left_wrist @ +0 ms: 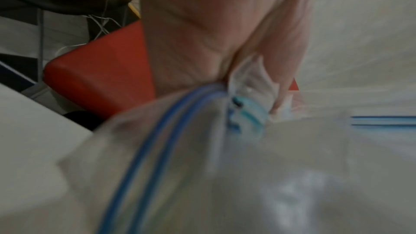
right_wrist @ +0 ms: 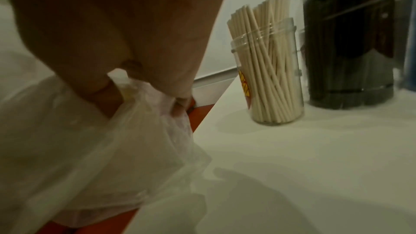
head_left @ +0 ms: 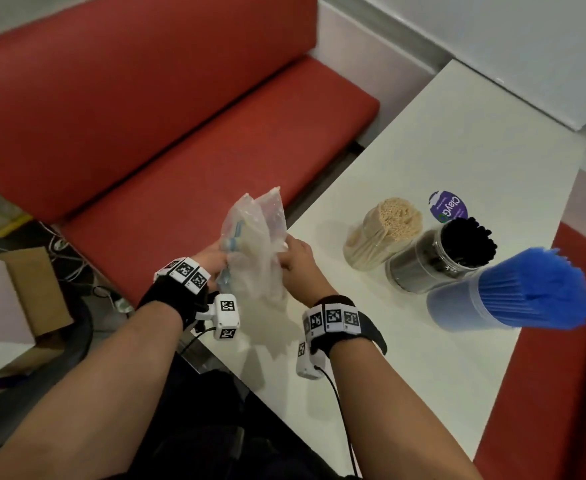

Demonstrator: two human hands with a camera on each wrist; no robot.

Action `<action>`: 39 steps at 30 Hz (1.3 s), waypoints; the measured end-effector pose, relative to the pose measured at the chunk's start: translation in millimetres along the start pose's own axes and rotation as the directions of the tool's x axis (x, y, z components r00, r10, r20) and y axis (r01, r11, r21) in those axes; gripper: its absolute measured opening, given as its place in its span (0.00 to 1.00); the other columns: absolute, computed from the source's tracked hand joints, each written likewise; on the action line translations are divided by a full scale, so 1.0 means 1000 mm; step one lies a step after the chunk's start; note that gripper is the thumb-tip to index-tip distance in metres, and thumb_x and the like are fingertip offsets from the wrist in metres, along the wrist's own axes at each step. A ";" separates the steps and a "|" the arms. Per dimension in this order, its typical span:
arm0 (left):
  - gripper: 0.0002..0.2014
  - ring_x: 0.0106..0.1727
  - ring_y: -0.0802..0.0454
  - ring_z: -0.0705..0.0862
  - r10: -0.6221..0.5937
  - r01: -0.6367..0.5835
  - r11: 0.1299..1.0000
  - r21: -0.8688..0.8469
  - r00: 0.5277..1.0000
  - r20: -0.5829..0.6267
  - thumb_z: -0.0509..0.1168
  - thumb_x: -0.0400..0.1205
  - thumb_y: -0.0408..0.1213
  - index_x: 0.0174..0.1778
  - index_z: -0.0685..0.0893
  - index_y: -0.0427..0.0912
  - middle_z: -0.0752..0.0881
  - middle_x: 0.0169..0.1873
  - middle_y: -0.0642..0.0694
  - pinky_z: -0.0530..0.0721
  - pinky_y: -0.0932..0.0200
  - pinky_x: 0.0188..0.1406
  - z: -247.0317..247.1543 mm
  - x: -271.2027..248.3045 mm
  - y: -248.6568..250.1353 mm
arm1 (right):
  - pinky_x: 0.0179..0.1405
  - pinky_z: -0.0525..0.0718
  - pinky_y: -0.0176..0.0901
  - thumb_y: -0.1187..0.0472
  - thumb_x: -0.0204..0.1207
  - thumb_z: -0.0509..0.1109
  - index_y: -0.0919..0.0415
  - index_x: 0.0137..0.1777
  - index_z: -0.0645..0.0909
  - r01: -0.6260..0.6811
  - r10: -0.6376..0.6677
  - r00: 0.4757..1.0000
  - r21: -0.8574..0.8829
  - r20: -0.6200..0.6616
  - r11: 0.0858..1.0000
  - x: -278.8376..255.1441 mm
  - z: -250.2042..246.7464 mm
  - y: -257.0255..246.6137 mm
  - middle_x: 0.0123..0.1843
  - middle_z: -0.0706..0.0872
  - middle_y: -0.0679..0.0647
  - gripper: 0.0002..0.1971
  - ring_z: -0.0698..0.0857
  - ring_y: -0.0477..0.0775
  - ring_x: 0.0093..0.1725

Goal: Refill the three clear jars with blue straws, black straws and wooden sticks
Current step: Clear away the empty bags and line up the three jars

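Both hands are closed on a bunch of crumpled clear plastic bags [head_left: 255,247], held above the counter [head_left: 457,161] edge. At the left hand [head_left: 211,259] the bag is pinched between thumb and fingers beside a blue zip strip [left_wrist: 157,141] and its pale blue slider [left_wrist: 247,115] (seen close in the left wrist view). At the right hand [head_left: 296,258] the fingers are curled round a gathered fold of the same plastic [right_wrist: 126,131], which hangs down past the counter edge.

Three clear jars are found on the white counter at about 3 o'clock from the hands, well apart from them. The wooden sticks [head_left: 397,220] are packed in the jar nearest the hands [right_wrist: 272,70]; just beside it, toward 4 o'clock, the black straws [head_left: 468,240] are held in a second jar [head_left: 419,265]; next again toward 4 o'clock, the blue straws [head_left: 541,289] are fanned out of the third jar [head_left: 457,308]. All three jars are seen well filled. A round purple sticker [head_left: 448,206] is seen on the counter at 12 o'clock from the black straws.

A red bench seat [head_left: 166,133] is seen beyond the hands at 11 o'clock, and a cardboard box [head_left: 31,285] with loose white cables at 9 o'clock.
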State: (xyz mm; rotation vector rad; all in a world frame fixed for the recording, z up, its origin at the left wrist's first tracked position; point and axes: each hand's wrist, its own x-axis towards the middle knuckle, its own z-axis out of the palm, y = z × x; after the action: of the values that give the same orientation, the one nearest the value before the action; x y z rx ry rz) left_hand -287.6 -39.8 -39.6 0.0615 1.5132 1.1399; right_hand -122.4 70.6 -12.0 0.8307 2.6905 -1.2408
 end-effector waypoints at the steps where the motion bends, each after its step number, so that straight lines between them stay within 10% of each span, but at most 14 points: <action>1: 0.22 0.37 0.41 0.79 0.005 -0.007 0.999 -0.043 0.999 -0.035 0.60 0.84 0.18 0.75 0.76 0.33 0.83 0.42 0.36 0.77 0.46 0.35 -0.010 0.002 0.001 | 0.80 0.66 0.56 0.68 0.84 0.65 0.60 0.56 0.93 -0.026 0.025 1.000 0.095 0.005 0.995 0.006 0.000 -0.004 0.85 0.67 0.54 0.14 0.65 0.64 0.82; 5: 0.20 0.26 0.47 0.88 -0.002 -0.037 0.985 -0.167 0.974 -0.226 0.57 0.88 0.22 0.74 0.78 0.39 0.89 0.33 0.40 0.86 0.58 0.21 -0.047 0.007 0.013 | 0.83 0.60 0.50 0.56 0.82 0.68 0.49 0.59 0.89 -0.161 0.131 0.987 0.571 0.094 0.805 0.024 0.007 -0.030 0.83 0.67 0.35 0.10 0.58 0.42 0.86; 9: 0.20 0.66 0.33 0.84 0.089 -0.076 0.996 0.051 0.939 -0.333 0.53 0.90 0.24 0.79 0.73 0.32 0.86 0.59 0.30 0.83 0.51 0.53 -0.064 0.014 0.020 | 0.76 0.74 0.51 0.45 0.68 0.82 0.43 0.56 0.85 -0.128 0.121 0.991 0.573 0.051 0.809 0.052 0.025 -0.055 0.74 0.72 0.40 0.17 0.74 0.50 0.75; 11: 0.18 0.64 0.32 0.85 0.056 -0.087 0.994 -0.063 0.921 -0.386 0.58 0.89 0.26 0.75 0.77 0.32 0.83 0.66 0.28 0.86 0.46 0.59 -0.069 0.017 0.019 | 0.73 0.68 0.40 0.49 0.67 0.85 0.43 0.61 0.84 -0.096 0.100 0.995 0.427 0.014 0.899 0.068 0.037 -0.060 0.75 0.69 0.47 0.23 0.71 0.45 0.70; 15: 0.10 0.32 0.48 0.87 0.017 -0.102 0.936 -0.337 0.969 -0.246 0.56 0.85 0.19 0.55 0.82 0.30 0.84 0.41 0.36 0.88 0.57 0.28 -0.080 0.017 0.020 | 0.71 0.76 0.44 0.63 0.66 0.83 0.53 0.65 0.85 -0.086 0.110 0.991 0.257 -0.079 0.963 0.095 0.056 -0.069 0.67 0.71 0.50 0.26 0.75 0.47 0.60; 18: 0.11 0.43 0.44 0.86 0.038 -0.045 0.850 -0.525 0.999 -0.025 0.55 0.84 0.27 0.51 0.83 0.35 0.88 0.40 0.39 0.87 0.51 0.41 -0.097 0.017 0.020 | 0.70 0.77 0.45 0.67 0.69 0.79 0.61 0.67 0.85 -0.079 0.082 0.997 0.117 -0.015 0.990 0.115 0.061 -0.068 0.68 0.75 0.58 0.24 0.79 0.56 0.63; 23: 0.32 0.71 0.31 0.81 0.009 0.116 0.842 -0.526 0.974 0.228 0.61 0.81 0.59 0.77 0.76 0.44 0.83 0.70 0.35 0.84 0.32 0.61 -0.130 0.041 0.004 | 0.69 0.78 0.50 0.71 0.79 0.69 0.70 0.71 0.80 0.004 0.005 0.996 -0.095 0.093 0.995 0.152 0.071 -0.050 0.71 0.78 0.66 0.19 0.80 0.65 0.67; 28: 0.42 0.71 0.22 0.79 0.006 0.204 0.792 -0.575 0.940 0.342 0.68 0.73 0.68 0.76 0.77 0.41 0.81 0.70 0.27 0.83 0.28 0.62 -0.154 0.071 -0.031 | 0.67 0.81 0.50 0.71 0.83 0.65 0.68 0.70 0.83 0.131 -0.062 0.969 -0.283 0.238 0.950 0.188 0.086 -0.034 0.70 0.83 0.61 0.17 0.85 0.60 0.64; 33: 0.29 0.60 0.37 0.90 -0.093 0.111 0.861 -0.497 0.994 0.062 0.76 0.77 0.37 0.73 0.78 0.34 0.85 0.66 0.31 0.92 0.44 0.48 -0.156 0.097 -0.055 | 0.76 0.73 0.43 0.72 0.84 0.62 0.60 0.83 0.71 0.209 -0.005 0.869 -0.359 0.495 0.910 0.218 0.108 -0.023 0.81 0.74 0.62 0.27 0.74 0.63 0.79; 36: 0.07 0.37 0.55 0.92 -0.096 0.030 0.935 -0.354 0.981 -0.169 0.69 0.82 0.26 0.55 0.84 0.35 0.88 0.46 0.37 0.90 0.61 0.31 -0.152 0.117 -0.072 | 0.79 0.69 0.45 0.71 0.85 0.61 0.64 0.86 0.65 0.247 0.058 0.792 -0.405 0.607 0.880 0.235 0.126 -0.018 0.84 0.70 0.62 0.29 0.74 0.62 0.80; 39: 0.06 0.19 0.61 0.85 -0.109 0.053 0.982 -0.181 0.944 -0.312 0.72 0.79 0.23 0.47 0.84 0.36 0.85 0.28 0.45 0.80 0.68 0.17 -0.160 0.137 -0.101 | 0.70 0.78 0.44 0.72 0.83 0.65 0.63 0.88 0.57 0.272 0.099 0.749 -0.440 0.655 0.856 0.251 0.150 -0.008 0.78 0.76 0.61 0.35 0.82 0.62 0.71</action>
State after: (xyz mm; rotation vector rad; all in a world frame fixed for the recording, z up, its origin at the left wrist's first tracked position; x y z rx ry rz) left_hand -402.1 -106.1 -231.5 -0.3160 1.6784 1.2517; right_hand -364.4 69.5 -176.4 0.1274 2.2695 -0.5774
